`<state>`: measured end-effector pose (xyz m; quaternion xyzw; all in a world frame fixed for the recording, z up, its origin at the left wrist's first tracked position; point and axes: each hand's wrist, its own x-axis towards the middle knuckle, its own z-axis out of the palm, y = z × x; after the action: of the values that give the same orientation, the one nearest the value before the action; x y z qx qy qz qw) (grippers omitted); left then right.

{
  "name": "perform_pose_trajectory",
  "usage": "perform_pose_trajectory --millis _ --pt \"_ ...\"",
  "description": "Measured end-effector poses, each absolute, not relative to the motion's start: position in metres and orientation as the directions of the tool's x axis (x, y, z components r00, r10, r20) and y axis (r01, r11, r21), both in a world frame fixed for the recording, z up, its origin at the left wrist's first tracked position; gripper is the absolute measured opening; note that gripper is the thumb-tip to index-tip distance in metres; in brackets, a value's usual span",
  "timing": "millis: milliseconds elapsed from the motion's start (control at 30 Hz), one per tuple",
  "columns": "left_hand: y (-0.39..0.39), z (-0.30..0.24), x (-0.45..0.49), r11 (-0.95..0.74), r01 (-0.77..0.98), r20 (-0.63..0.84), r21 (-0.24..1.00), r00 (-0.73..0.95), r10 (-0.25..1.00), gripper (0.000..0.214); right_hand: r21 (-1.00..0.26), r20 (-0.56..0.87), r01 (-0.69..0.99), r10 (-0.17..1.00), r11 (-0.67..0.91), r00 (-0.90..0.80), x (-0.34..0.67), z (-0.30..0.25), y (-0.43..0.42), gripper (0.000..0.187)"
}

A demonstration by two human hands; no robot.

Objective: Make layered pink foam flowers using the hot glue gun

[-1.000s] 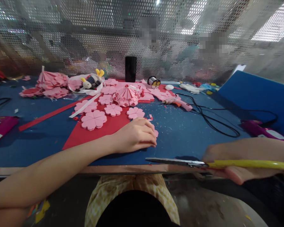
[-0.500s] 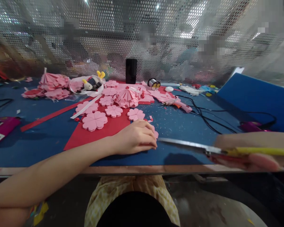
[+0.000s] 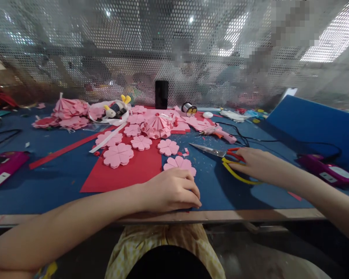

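My right hand point(image 3: 251, 162) holds scissors point(image 3: 209, 150) with one red and one yellow handle. Their metal blades are close together, point left and lie low over the table. My left hand point(image 3: 174, 190) rests palm down near the table's front edge, its fingers loosely bent; what is under the palm is hidden. Just beyond its knuckles lies a pink paper flower point(image 3: 178, 162), its near edge covered by the hand. Small pink scraps point(image 3: 186, 152) sit between that flower and the scissors' tips. More pink flowers point(image 3: 118, 155) lie on a red sheet point(image 3: 104, 180).
Folded pink paper pieces point(image 3: 158, 126), a wire spool point(image 3: 189, 109) and an upright phone point(image 3: 161, 95) stand at the back. A pink glue gun point(image 3: 218, 133) trails a cable. Magenta power strips point(image 3: 328, 170) flank the workspace; a blue board point(image 3: 314, 128) leans at right.
The scissors have moved left and away from me, from the front right to beside the pink scraps. My left hand has slid nearer the table edge, uncovering most of the flower.
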<state>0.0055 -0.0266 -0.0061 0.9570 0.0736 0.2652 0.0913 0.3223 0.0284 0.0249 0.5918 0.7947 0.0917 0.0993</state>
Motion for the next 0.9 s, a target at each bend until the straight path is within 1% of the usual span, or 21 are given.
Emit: perform_pose_trajectory --millis 67,100,133,167,200,233,267,300,333,367,400,433,500,533,567,633,700,767,833,867,900 --pt "-0.028 -0.007 0.006 -0.965 0.077 0.470 0.249 0.862 0.190 0.020 0.280 -0.109 0.914 0.956 0.294 -0.274 0.324 0.025 0.032 0.043" --pt "-0.029 -0.008 0.007 -0.959 0.071 0.457 0.274 0.868 0.195 0.020 0.273 -0.114 0.911 0.951 0.309 -0.289 0.324 0.028 0.033 0.043" --pt "-0.029 -0.009 0.007 -0.950 0.067 0.444 0.303 0.872 0.204 0.019 0.242 -0.081 0.913 0.944 0.329 -0.319 0.321 0.033 0.032 0.042" --pt "-0.029 -0.009 0.007 -0.939 0.067 0.437 0.338 0.872 0.220 0.018 0.178 -0.037 0.913 0.930 0.366 -0.366 0.316 0.039 0.029 0.039" --pt "-0.030 -0.009 0.008 -0.923 0.073 0.435 0.377 0.866 0.246 0.017 0.081 -0.005 0.898 0.901 0.433 -0.434 0.310 0.045 0.024 0.035" --pt "-0.030 -0.010 0.008 -0.905 0.082 0.438 0.418 0.854 0.280 0.016 -0.053 0.011 0.863 0.865 0.502 -0.502 0.302 0.051 0.016 0.033" --pt "-0.030 -0.010 0.009 -0.883 0.094 0.444 0.459 0.837 0.320 0.015 -0.213 -0.031 0.801 0.816 0.559 -0.578 0.293 0.057 0.007 0.032" --pt "-0.030 -0.010 0.009 -0.861 0.104 0.449 0.498 0.818 0.358 0.015 -0.356 -0.091 0.726 0.751 0.589 -0.654 0.283 0.060 -0.004 0.038" --pt "-0.030 -0.011 0.010 -0.839 0.110 0.455 0.533 0.799 0.393 0.014 -0.463 -0.107 0.664 0.706 0.587 -0.700 0.274 0.062 -0.014 0.048" --pt "-0.030 -0.011 0.011 -0.819 0.111 0.459 0.563 0.782 0.422 0.013 -0.528 -0.058 0.608 0.689 0.593 -0.723 0.264 0.061 -0.025 0.057" --pt "-0.030 -0.011 0.011 -0.802 0.112 0.460 0.587 0.769 0.444 0.011 -0.542 -0.003 0.591 0.701 0.598 -0.713 0.255 0.058 -0.034 0.064" --pt "-0.029 -0.011 0.012 -0.787 0.116 0.460 0.607 0.756 0.466 0.010 -0.553 0.055 0.564 0.703 0.613 -0.709 0.247 0.055 -0.041 0.057" --pt "-0.027 -0.011 0.012 -0.760 0.123 0.460 0.638 0.731 0.505 0.010 -0.589 0.151 0.495 0.689 0.638 -0.709 0.237 0.047 -0.048 0.026" --pt "-0.026 -0.011 0.012 -0.746 0.123 0.458 0.655 0.720 0.521 0.010 -0.617 0.170 0.453 0.671 0.644 -0.722 0.234 0.044 -0.047 0.016" --pt "-0.026 -0.010 0.012 -0.731 0.119 0.453 0.672 0.715 0.532 0.011 -0.646 0.161 0.418 0.650 0.639 -0.743 0.233 0.043 -0.044 0.013" --pt "-0.025 -0.009 0.011 -0.706 0.102 0.436 0.701 0.722 0.537 0.011 -0.699 0.089 0.388 0.611 0.601 -0.786 0.235 0.045 -0.033 0.013" --pt "-0.024 -0.007 0.009 -0.701 0.082 0.420 0.708 0.749 0.512 0.012 -0.715 0.016 0.416 0.608 0.562 -0.794 0.238 0.051 -0.016 0.018" --pt "-0.024 -0.005 0.007 -0.717 0.051 0.405 0.695 0.796 0.450 0.012 -0.667 0.022 0.476 0.654 0.573 -0.756 0.240 0.055 0.002 0.023" --pt "-0.020 -0.001 0.004 -0.737 0.031 0.402 0.676 0.822 0.404 0.017 -0.540 0.089 0.537 0.679 0.648 -0.729 0.237 0.054 0.020 0.023" --pt "-0.017 0.001 0.001 -0.746 0.047 0.406 0.664 0.815 0.413 0.019 -0.457 0.136 0.555 0.671 0.695 -0.729 0.235 0.051 0.029 0.023" --pt "-0.012 0.003 -0.002 -0.759 0.096 0.413 0.644 0.792 0.450 0.019 -0.375 0.181 0.567 0.657 0.734 -0.731 0.231 0.048 0.038 0.021"
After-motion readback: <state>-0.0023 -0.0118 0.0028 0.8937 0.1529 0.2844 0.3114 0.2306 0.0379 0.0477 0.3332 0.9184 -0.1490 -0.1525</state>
